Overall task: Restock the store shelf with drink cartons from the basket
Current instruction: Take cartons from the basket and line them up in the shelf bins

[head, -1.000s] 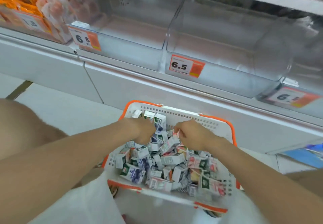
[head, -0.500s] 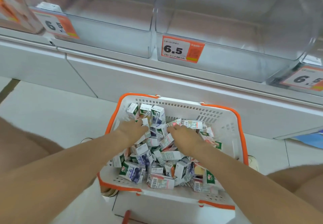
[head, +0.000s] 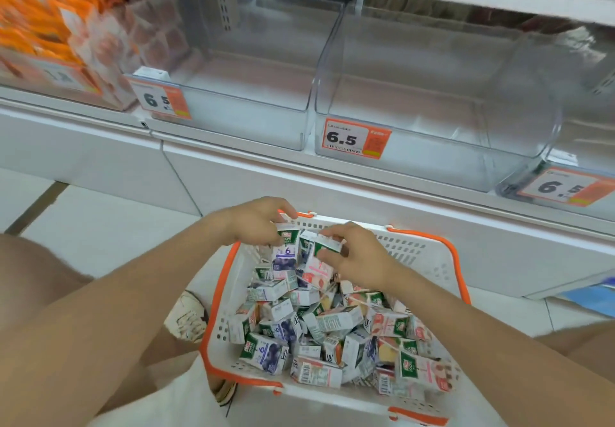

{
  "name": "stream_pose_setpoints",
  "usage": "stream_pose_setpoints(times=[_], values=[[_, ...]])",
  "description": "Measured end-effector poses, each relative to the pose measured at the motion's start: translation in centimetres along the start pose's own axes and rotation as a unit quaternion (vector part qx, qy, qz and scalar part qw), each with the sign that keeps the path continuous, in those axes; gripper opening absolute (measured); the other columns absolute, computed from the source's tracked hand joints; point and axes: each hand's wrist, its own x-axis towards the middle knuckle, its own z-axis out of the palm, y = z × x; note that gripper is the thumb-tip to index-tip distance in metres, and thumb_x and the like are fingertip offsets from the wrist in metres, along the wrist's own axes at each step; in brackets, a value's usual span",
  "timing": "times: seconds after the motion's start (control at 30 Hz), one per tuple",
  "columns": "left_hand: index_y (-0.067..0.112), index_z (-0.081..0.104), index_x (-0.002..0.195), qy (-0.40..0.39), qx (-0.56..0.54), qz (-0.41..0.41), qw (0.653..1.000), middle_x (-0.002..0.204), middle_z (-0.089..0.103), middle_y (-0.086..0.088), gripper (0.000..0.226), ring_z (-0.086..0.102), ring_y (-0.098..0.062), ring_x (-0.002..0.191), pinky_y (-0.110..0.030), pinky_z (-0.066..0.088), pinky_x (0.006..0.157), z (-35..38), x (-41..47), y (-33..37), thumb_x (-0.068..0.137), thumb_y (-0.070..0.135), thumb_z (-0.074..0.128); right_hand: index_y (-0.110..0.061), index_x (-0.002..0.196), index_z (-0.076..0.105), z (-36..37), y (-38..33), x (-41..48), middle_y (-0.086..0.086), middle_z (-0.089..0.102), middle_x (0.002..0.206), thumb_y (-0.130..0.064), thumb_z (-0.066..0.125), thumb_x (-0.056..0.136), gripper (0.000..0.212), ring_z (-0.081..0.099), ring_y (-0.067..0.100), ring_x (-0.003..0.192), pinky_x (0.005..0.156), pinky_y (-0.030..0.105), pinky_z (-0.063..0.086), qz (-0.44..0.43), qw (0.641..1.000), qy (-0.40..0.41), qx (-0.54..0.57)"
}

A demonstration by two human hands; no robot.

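head view: the white-and-orange basket sits at 6 o'clock, heaped with drink cartons. over its 11 o'clock corner the left hand curls round a purple carton. at 3 o'clock of that, the right hand pinches a pink carton. clear shelf bins stand at 12 o'clock.

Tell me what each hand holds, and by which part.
The left hand grips a blue carton by its top end; the right hand pinches a pink carton by its top end.
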Motion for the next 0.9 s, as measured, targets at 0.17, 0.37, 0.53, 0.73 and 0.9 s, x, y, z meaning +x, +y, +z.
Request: stream_pose_setpoints(times=[0.17, 0.37, 0.53, 0.73, 0.9], values=[[0.016, 0.067, 0.125, 0.018, -0.119, 0.071, 0.99, 0.111, 0.079, -0.011, 0.029, 0.074, -0.019, 0.096, -0.034, 0.061, 0.085, -1.6, -3.6, 2.9, 0.098, 0.015, 0.074, -0.031, 0.132, 0.063, -2.5, -3.5, -2.5, -0.003, 0.067, 0.117, -0.035, 0.064, 0.102, 0.031, 0.065, 0.019, 0.066, 0.062, 0.028, 0.053, -0.008, 0.986, 0.098, 0.131], [0.021, 0.074, 0.116, 0.128, -0.144, 0.109, 0.975, 0.103, 0.078, -0.011, 0.021, 0.073, -0.017, 0.085, -0.033, 0.057, 0.08, -2.5, -5.7, 4.7, 0.095, 0.019, 0.076, -0.034, 0.129, 0.066, -4.4, -6.6, -3.8, -0.007, 0.068, 0.111, -0.038, 0.071, 0.092, 0.038, 0.067, 0.013, 0.086, 0.081, 0.036, 0.056, -0.031, 0.966, 0.18, 0.181], [0.02, 0.074, 0.11, 0.272, -0.278, 0.116, 0.914, 0.108, 0.076, -0.014, 0.012, 0.074, -0.027, 0.094, -0.043, 0.058, 0.091, -4.5, -5.5, 4.6, 0.099, 0.017, 0.07, -0.032, 0.119, 0.071, -6.2, -10.6, -2.9, -0.006, 0.067, 0.113, -0.017, 0.07, 0.094, 0.029, 0.069, 0.013, 0.097, 0.087, 0.04, 0.058, -0.118, 0.939, 0.254, 0.201], [0.027, 0.061, 0.129, 0.41, -0.23, 0.083, 0.878, 0.106, 0.066, -0.001, 0.033, 0.066, -0.019, 0.093, -0.029, 0.05, 0.071, -9.1, -5.1, 2.4, 0.097, 0.026, 0.072, -0.022, 0.124, 0.065, -8.7, -17.4, 3.8, -0.009, 0.074, 0.112, -0.014, 0.066, 0.098, 0.027, 0.072, 0.01, 0.102, 0.089, 0.036, 0.06, -0.187, 0.907, 0.309, 0.215], [0.026, 0.043, 0.147, 0.441, -0.269, 0.073, 0.853, 0.123, 0.06, -0.005, 0.058, 0.065, -0.024, 0.106, -0.032, 0.054, 0.076, -11.8, -4.6, 0.6, 0.098, 0.021, 0.072, -0.023, 0.126, 0.062, -8.5, -22.3, 12.9, -0.012, 0.072, 0.106, -0.017, 0.063, 0.094, 0.032, 0.067, 0.011, 0.094, 0.088, 0.024, 0.05, -0.203, 0.93, 0.295, 0.084]])
